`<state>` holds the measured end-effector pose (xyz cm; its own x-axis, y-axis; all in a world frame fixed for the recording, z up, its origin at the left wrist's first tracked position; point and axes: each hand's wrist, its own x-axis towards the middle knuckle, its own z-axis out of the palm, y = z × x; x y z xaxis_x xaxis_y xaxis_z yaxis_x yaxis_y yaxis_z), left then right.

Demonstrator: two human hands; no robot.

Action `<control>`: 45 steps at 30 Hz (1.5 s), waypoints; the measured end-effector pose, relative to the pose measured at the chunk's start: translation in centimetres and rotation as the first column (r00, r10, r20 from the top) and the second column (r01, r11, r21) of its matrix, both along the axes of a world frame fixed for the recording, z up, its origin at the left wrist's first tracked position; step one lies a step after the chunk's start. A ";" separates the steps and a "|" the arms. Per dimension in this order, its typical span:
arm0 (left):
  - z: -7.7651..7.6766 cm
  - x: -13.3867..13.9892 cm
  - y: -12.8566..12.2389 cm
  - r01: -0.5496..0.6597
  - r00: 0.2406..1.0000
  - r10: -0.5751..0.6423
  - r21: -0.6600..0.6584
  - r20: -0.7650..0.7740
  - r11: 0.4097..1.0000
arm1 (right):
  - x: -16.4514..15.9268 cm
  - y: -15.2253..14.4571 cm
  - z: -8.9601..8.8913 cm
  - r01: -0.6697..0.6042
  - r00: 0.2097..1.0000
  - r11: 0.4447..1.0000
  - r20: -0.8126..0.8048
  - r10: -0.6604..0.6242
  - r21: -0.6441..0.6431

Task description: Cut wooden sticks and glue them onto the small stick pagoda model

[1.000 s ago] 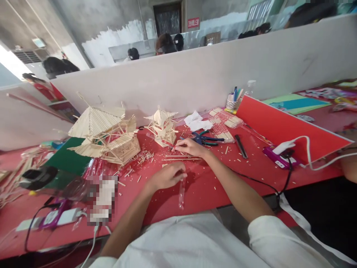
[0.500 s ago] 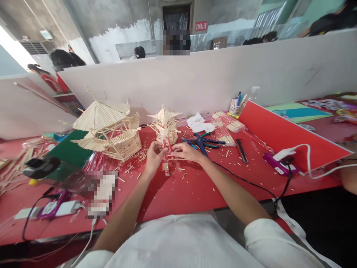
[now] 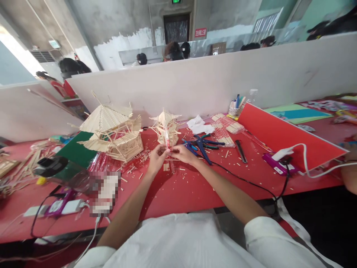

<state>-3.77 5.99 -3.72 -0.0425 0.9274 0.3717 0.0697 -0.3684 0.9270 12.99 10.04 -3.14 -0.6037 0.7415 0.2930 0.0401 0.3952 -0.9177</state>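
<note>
Your left hand (image 3: 157, 159) and right hand (image 3: 184, 154) meet over mid-table, thumbs and fingers drawn in close, both pinching a slim red-and-clear piece (image 3: 167, 140); which hand bears more of it, cannot tell. Piece stands roughly upright, low end in your fingertips, upper end in front of the small stick pavilion (image 3: 164, 118); touching or apart, cannot tell.

Handling, by judgement: light, probably thin plastic, smooth enough to slip, apt to bend if squeezed. A soft pinch at the low end should do; mind the upper end near the model. Pavilion looks light and brittle, jutting roof tips weakest; any hold on it is better low on the body.

Further out: short sticks (image 3: 166, 167) lie just below your hands, wood scraps scattered about. Pliers (image 3: 205, 147) sit near on your right, then a black cutter (image 3: 241, 151), then the leaning red board (image 3: 287, 128). Black cord (image 3: 242, 176) passes beside your right forearm, a likely snag. On your left, the large stick pavilion (image 3: 107, 121) crowds sideways moves with its eaves.

Edges: partition (image 3: 178, 85) shuts the far side; the red table (image 3: 184, 195) ends just ahead of your body. Most open room lies between your forearms, only crumbs there
</note>
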 end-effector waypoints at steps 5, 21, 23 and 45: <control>0.4 -0.2 -0.3 -0.008 0.996 0.008 -0.005 -0.087 1.000 | -0.2 0.0 0.0 0.078 0.997 0.996 -0.027 -0.077 0.038; 6.4 -10.7 -1.7 -0.454 0.247 0.209 0.077 -0.946 0.888 | -0.3 -0.6 1.0 0.114 0.993 0.967 0.016 -0.121 0.227; 5.4 -11.4 -1.7 -0.523 0.164 0.129 0.024 -0.978 0.852 | -0.2 -0.6 1.0 0.120 0.991 0.966 0.026 -0.129 0.228; 5.0 -9.8 -3.0 -0.475 0.210 0.370 0.236 -0.905 0.848 | -0.1 -0.1 0.6 0.097 0.991 0.953 0.065 -0.120 0.286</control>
